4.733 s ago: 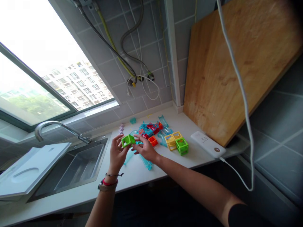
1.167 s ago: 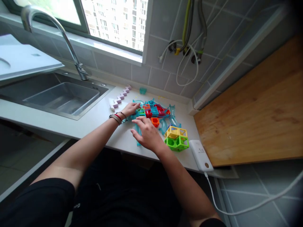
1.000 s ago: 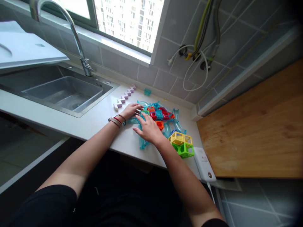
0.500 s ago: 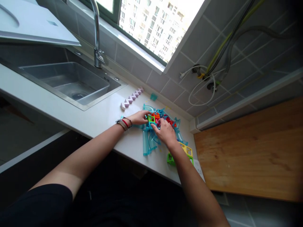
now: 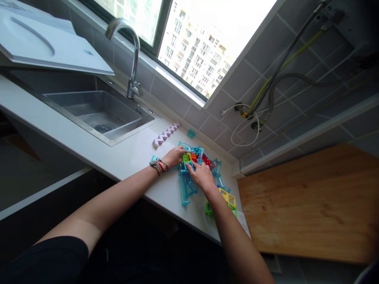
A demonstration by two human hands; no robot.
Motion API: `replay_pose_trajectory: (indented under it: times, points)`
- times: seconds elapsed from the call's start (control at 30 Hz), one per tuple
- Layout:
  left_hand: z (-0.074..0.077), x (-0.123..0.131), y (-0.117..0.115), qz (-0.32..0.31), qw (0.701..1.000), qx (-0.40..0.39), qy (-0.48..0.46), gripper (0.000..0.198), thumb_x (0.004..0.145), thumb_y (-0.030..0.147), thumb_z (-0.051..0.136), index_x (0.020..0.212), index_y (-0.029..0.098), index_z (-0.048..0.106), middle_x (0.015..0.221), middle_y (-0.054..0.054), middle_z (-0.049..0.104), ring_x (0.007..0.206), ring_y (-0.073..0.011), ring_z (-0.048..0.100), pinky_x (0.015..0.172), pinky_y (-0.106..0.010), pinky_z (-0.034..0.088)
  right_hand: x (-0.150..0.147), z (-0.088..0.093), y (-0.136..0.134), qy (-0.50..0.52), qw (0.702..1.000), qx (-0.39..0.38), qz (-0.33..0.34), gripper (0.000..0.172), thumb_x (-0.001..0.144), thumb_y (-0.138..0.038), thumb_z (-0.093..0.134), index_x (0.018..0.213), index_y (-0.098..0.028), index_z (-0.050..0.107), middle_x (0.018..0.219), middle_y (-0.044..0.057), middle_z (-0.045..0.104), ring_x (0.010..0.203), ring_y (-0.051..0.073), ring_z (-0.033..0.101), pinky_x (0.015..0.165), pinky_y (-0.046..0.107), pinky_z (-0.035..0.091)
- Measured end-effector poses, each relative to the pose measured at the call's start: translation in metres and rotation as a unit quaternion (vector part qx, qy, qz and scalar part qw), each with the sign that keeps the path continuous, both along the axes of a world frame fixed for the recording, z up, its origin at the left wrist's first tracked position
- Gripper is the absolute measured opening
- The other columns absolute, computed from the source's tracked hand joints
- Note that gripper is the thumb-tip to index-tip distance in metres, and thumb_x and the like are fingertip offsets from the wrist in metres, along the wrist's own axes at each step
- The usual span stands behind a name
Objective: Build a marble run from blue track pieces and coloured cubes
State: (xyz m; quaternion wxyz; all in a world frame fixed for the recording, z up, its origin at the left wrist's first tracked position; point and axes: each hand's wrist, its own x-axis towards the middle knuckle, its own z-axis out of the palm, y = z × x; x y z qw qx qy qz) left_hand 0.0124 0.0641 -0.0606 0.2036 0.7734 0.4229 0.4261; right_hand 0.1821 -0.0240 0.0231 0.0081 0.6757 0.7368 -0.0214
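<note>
My left hand (image 5: 174,156) grips the left side of a small cluster of magnetic tiles, its fingers bent around the edge. In that cluster I see a green square tile (image 5: 186,158) and an orange tile (image 5: 193,156), with blue below. My right hand (image 5: 201,174) is closed against the cluster's near right side, thumb and fingers touching it. Translucent blue track pieces (image 5: 183,191) lie around and under both hands. Red pieces (image 5: 208,161) show just beyond the right hand. The fingertips are partly hidden among the pieces.
Yellow tiles (image 5: 227,196) and green ones stand by my right forearm. A lilac zigzag strip (image 5: 166,135) and a small teal piece (image 5: 191,133) lie toward the wall. Left is a steel sink (image 5: 89,106) with a faucet (image 5: 134,67); right, a wooden board (image 5: 304,205).
The view has shifted, so the counter sits slightly lower. Both hands stay at the tile cluster; the right hand's fingers have moved a little nearer its front edge.
</note>
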Motion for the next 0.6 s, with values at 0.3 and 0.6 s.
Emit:
replay_pose_trajectory:
  times: [0.3,0.6]
  points:
    - [0.003,-0.002,0.004,0.096,0.990,0.069,-0.071,0.041,0.086,0.006,0.053,0.117,0.022,0.076,0.096,-0.006,0.059,0.088,-0.0181,0.061,0.087,-0.031,0.053,-0.005,-0.001,-0.002,-0.013,1.000,0.008,-0.022,0.069,0.092,-0.075,0.040,0.140,-0.030,0.060,0.127,0.016,0.060,0.121,0.036,0.054,0.098,0.046,0.044]
    - [-0.001,-0.001,0.004,0.072,0.990,0.061,-0.103,0.042,0.086,0.003,0.055,0.114,0.023,0.078,0.092,-0.005,0.058,0.082,-0.0159,0.059,0.082,-0.029,0.052,-0.015,-0.005,0.001,0.039,0.993,0.113,-0.018,0.059,0.089,-0.069,0.057,0.131,-0.028,0.066,0.139,0.014,0.047,0.117,0.031,0.060,0.097,0.038,0.047]
